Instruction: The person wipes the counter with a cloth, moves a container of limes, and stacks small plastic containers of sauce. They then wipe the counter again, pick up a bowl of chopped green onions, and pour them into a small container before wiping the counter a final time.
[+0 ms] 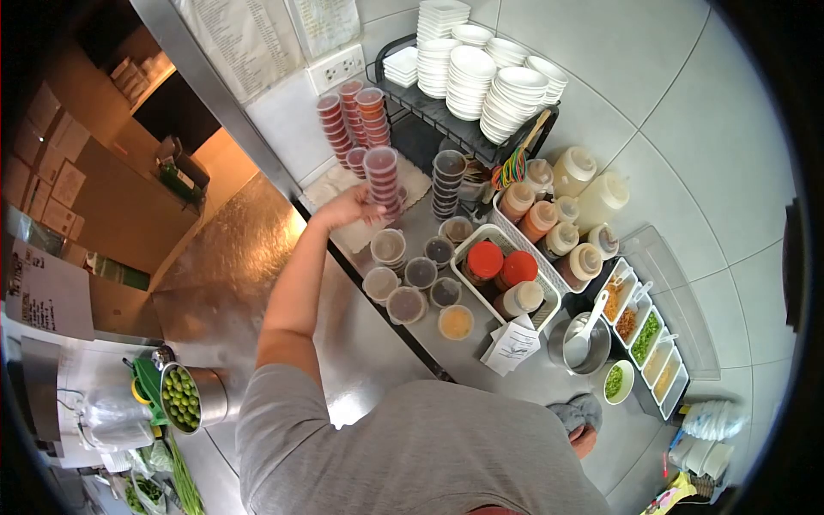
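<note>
My left hand (354, 207) is stretched out to the far left and closed around the lower part of a stack of small lidded plastic cups (383, 176) with dark red contents. Behind it stand more stacks of red sauce cups (333, 127) on a beige cloth (414, 182). A stack of dark sauce cups (446, 184) rises to the right. Near my left wrist are several larger round containers (406, 305). My right hand (584, 440), partly hidden by my body, is on a bunched grey cloth (577, 414) and seems to grip it.
White bowls (471, 81) fill a black rack (429, 116) at the back. Squeeze bottles (538, 221) and red-lidded jars (485, 258) stand in white baskets. At right are a metal pot (571, 350) with a ladle (586, 326), a small bowl of chopped greens (614, 383) and topping trays (645, 337).
</note>
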The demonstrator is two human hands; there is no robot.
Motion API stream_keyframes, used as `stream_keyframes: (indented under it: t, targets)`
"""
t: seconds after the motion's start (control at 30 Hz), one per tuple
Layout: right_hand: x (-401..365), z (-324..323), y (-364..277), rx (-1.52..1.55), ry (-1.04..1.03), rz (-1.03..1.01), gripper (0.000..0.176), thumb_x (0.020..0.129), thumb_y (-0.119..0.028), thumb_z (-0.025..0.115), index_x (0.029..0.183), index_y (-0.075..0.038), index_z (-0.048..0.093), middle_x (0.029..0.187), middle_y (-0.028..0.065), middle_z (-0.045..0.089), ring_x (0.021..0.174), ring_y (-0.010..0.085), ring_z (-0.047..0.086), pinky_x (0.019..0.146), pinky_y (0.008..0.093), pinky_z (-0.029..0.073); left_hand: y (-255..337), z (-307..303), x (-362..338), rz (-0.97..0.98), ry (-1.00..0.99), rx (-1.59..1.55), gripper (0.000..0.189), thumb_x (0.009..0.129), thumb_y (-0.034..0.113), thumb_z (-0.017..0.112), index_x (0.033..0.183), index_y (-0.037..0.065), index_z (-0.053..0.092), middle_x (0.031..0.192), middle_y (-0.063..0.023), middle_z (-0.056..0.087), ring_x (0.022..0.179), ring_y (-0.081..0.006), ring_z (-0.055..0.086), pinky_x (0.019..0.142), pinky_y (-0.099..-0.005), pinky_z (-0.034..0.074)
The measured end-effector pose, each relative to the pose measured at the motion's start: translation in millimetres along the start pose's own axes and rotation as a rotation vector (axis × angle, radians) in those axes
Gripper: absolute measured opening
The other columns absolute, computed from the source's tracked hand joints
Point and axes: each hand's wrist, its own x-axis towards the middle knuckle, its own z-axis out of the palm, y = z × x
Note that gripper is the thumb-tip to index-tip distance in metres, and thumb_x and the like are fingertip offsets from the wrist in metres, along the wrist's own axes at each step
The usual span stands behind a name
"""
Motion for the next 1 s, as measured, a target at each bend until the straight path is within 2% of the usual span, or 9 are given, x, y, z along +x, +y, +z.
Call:
stream_keyframes:
  t: [0.17, 0.27, 0.3, 0.5, 0.6, 0.7, 1.0]
  targets:
    - [-1.2, 4.6, 1.8, 0.008, 0.037, 0.000, 0.025, 0.090, -0.021, 0.046, 0.097, 0.002, 0.052, 0.089, 0.0209, 0.054, 0.085, 0.0387, 0.050, 0.074, 0.0445, 0.038, 21.3, -36.7, 8.0, 0.074, 0.225, -0.010, 0.033, 0.085, 0.018, 0.063, 0.110, 0.005, 0.047, 0.089, -0.0017, 0.058, 0.073, -0.0100, 0.057, 0.061, -0.0245, 0.049]
    - [-2.3, 5.5, 3.9, 0.002, 0.001, 0.035, 0.025, 0.090, -0.021, 0.046, 0.097, 0.003, 0.052, 0.090, 0.0217, 0.054, 0.086, 0.0392, 0.050, 0.074, 0.0444, 0.039, 23.6, -50.9, 19.4, 0.006, 0.396, -0.018, 0.034, 0.085, 0.018, 0.064, 0.111, 0.005, 0.046, 0.088, -0.0024, 0.058, 0.074, -0.0105, 0.057, 0.061, -0.0247, 0.049]
    - [-1.5, 3.5, 3.7, 0.001, -0.021, 0.043, 0.026, 0.090, -0.021, 0.046, 0.097, 0.003, 0.052, 0.091, 0.0220, 0.054, 0.086, 0.0394, 0.050, 0.074, 0.0444, 0.039, 26.1, -50.9, 21.4, 0.074, 0.427, -0.070, 0.036, 0.084, 0.012, 0.063, 0.114, 0.005, 0.044, 0.092, -0.0051, 0.060, 0.069, -0.0115, 0.057, 0.057, -0.0260, 0.049]
    - [-1.5, 4.4, 7.2, 0.019, -0.026, 0.033, 0.026, 0.090, -0.022, 0.046, 0.097, 0.003, 0.051, 0.089, 0.0224, 0.053, 0.085, 0.0399, 0.050, 0.073, 0.0451, 0.038, 14.2, -61.9, 38.1, 0.066, 0.568, -0.142, 0.032, 0.085, 0.012, 0.062, 0.112, 0.003, 0.045, 0.090, -0.0053, 0.058, 0.067, -0.0118, 0.058, 0.057, -0.0253, 0.050]
    - [-0.7, 1.7, 4.2, 0.018, -0.027, 0.019, 0.027, 0.090, -0.022, 0.045, 0.097, 0.003, 0.051, 0.088, 0.0222, 0.053, 0.085, 0.0399, 0.049, 0.073, 0.0454, 0.038, 15.7, -63.2, 38.5, 0.025, 0.590, -0.155, 0.031, 0.085, 0.012, 0.061, 0.110, 0.003, 0.046, 0.090, -0.0056, 0.058, 0.068, -0.0118, 0.058, 0.058, -0.0255, 0.050]
    - [-0.9, 1.6, 2.2, 0.015, -0.020, 0.026, 0.026, 0.090, -0.021, 0.045, 0.097, 0.003, 0.051, 0.089, 0.0220, 0.052, 0.085, 0.0399, 0.049, 0.074, 0.0456, 0.038, 13.4, -64.3, 40.7, 0.048, 0.595, -0.181, 0.034, 0.084, 0.008, 0.062, 0.113, 0.003, 0.044, 0.091, -0.0056, 0.060, 0.064, -0.0104, 0.058, 0.051, -0.0237, 0.048]
    - [-2.1, 2.0, 3.5, 0.003, -0.006, 0.000, 0.024, 0.091, -0.020, 0.045, 0.096, 0.003, 0.051, 0.089, 0.0215, 0.052, 0.084, 0.0396, 0.049, 0.073, 0.0452, 0.038, 4.9, -26.2, 4.4, 0.096, 0.501, -0.173, 0.037, 0.083, 0.014, 0.065, 0.113, 0.002, 0.045, 0.090, -0.0048, 0.060, 0.067, -0.0116, 0.057, 0.058, -0.0270, 0.049]
